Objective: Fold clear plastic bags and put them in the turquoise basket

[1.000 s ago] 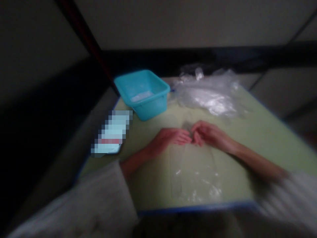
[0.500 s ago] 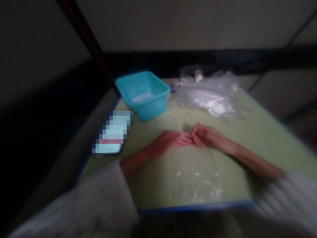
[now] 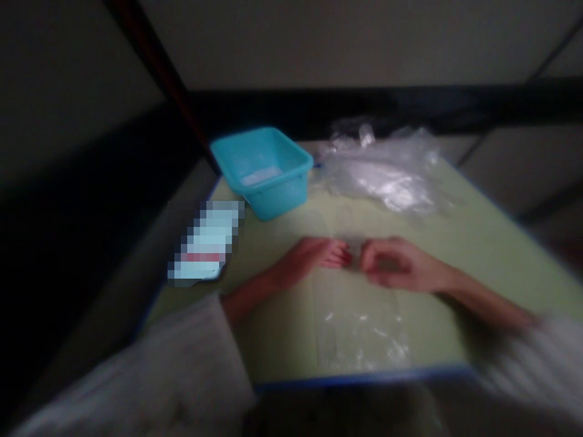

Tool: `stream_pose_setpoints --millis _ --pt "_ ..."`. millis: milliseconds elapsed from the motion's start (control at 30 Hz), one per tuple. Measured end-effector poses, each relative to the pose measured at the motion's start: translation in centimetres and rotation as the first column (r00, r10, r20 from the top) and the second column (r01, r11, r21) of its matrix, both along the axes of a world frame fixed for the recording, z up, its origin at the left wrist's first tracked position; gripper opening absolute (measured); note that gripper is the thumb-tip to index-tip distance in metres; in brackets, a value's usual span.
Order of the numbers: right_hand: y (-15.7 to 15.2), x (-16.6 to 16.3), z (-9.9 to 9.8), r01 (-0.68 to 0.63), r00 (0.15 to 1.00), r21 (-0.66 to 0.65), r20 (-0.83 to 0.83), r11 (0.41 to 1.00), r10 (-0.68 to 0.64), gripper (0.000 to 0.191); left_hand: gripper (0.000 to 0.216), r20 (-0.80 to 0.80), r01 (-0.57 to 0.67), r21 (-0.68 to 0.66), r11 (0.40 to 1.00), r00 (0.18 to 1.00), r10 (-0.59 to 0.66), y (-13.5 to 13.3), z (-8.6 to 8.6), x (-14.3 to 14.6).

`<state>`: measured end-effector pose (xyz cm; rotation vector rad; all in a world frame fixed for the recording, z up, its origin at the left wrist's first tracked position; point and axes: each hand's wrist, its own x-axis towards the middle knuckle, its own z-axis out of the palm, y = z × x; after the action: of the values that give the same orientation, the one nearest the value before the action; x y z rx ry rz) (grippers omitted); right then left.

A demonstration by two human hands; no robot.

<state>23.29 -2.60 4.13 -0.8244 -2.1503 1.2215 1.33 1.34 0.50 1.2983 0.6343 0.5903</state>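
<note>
My left hand [image 3: 316, 256] and my right hand [image 3: 396, 264] rest near each other at the middle of a pale green table [image 3: 478, 243]. Both lie at the far end of a clear plastic bag [image 3: 359, 328] spread flat toward the near edge. The left fingers stretch out flat on the bag's top edge. The right hand looks curled, its fingertips pinched at the bag's edge, but it is blurred. Whether anything small sits between the hands I cannot make out.
A turquoise plastic tub [image 3: 264, 170] stands at the back left of the table. A heap of clear plastic bags [image 3: 387, 173] lies at the back right. A blurred-out flat thing [image 3: 204, 243] lies at the left edge. The table has a blue rim.
My right hand has drawn a little to the right and curled, opening a small gap between the two hands. My left hand has barely moved.
</note>
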Motion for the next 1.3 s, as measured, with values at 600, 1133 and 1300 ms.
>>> stream_pose_setpoints --millis 600,1133,1300 --pt "-4.2 -1.1 1.7 -0.471 0.785 0.133 0.515 0.872 0.345 0.013 0.059 -0.022 0.004 -0.034 0.999 1.0 -0.005 -0.2 0.8 0.1" --pt "0.9 1.8 1.1 -0.07 0.953 -0.502 -0.288 0.862 -0.09 0.013 0.081 -0.025 0.032 -0.062 0.998 0.999 -0.034 0.3 0.0 -0.2" --pt "1.7 2.0 0.0 0.16 0.88 -0.672 -0.235 0.723 -0.413 0.013 0.082 0.063 0.087 -0.031 0.996 0.994 -0.085 0.3 -0.3 -0.6"
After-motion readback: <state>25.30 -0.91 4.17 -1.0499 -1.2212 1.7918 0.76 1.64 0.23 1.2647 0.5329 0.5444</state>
